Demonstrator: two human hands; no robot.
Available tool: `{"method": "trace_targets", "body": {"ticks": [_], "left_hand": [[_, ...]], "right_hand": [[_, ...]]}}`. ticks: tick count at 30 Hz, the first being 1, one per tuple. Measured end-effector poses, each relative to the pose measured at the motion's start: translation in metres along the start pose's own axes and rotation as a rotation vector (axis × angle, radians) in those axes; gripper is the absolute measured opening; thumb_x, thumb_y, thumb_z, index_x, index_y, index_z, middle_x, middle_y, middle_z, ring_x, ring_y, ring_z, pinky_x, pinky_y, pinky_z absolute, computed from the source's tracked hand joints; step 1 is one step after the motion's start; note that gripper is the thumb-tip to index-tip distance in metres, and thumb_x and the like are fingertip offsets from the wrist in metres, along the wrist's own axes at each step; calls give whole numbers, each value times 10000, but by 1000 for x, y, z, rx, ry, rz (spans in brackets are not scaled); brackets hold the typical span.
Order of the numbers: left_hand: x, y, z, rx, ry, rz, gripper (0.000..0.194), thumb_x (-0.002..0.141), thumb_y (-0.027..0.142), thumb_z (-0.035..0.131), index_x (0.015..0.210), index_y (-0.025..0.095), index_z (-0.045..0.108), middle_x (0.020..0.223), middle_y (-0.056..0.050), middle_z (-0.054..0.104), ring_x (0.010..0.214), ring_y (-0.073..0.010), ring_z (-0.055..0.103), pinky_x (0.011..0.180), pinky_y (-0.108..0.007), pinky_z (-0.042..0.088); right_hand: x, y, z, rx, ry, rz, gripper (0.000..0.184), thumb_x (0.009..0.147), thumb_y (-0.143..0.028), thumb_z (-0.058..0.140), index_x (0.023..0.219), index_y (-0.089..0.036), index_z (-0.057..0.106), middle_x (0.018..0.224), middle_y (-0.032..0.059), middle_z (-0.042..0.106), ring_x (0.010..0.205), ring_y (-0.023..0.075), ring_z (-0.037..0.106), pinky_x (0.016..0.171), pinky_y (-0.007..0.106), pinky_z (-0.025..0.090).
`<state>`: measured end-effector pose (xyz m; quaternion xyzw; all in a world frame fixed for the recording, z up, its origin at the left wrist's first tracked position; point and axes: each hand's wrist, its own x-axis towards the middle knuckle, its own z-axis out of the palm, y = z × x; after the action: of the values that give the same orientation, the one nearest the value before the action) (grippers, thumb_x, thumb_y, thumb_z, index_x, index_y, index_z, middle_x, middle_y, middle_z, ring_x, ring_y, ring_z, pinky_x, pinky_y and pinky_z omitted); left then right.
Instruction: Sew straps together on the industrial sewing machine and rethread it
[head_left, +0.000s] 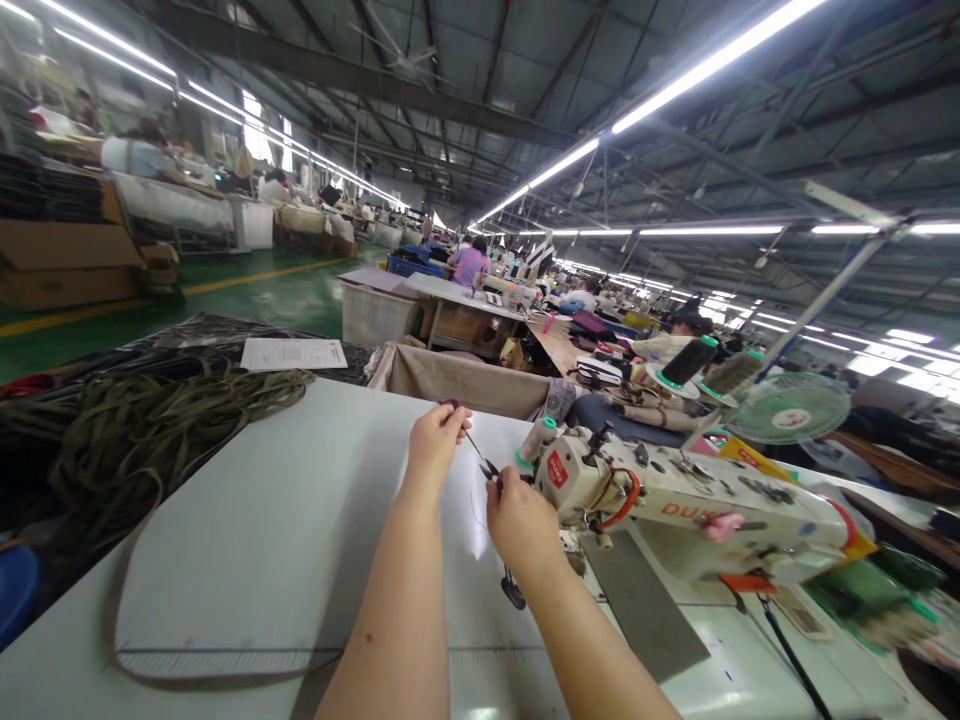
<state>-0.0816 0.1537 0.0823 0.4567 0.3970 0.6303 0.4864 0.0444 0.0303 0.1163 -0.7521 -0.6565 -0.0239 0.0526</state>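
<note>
My left hand (439, 440) is closed in a pinch above the white table extension. Between its fingers is a small dark reddish piece (450, 403), too small to name. A thin dark thread (474, 443) runs from these fingertips toward my right hand (521, 515). That hand is closed around small scissors, whose dark blades (488, 470) point up and left at the thread. Below the right hand a black rounded part (513, 590) shows; I cannot tell whether it belongs to the scissors. The sewing machine (675, 500) stands just right of my hands, beside a grey thread cone (537, 442).
Olive straps (180, 430) lie heaped at the left, near a printed sheet (294, 353). Behind the table stands a cloth-lined bin (465, 380). A green fan (789, 408) and dark thread cone (690, 360) rise behind the machine. Other people work farther back.
</note>
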Motion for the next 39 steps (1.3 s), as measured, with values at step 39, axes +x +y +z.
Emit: {"method": "trace_targets", "body": {"ticks": [39], "left_hand": [[-4,3,5,76,43,-25,376,828,503,625,851,148,745,766,-82,722,636,-149,621,588,-240,478]], "right_hand": [[5,6,13,201,-90,-6,242,1082,-298,467,1023,-185,674,970,103,772,868,213,712,658,278,321]]}}
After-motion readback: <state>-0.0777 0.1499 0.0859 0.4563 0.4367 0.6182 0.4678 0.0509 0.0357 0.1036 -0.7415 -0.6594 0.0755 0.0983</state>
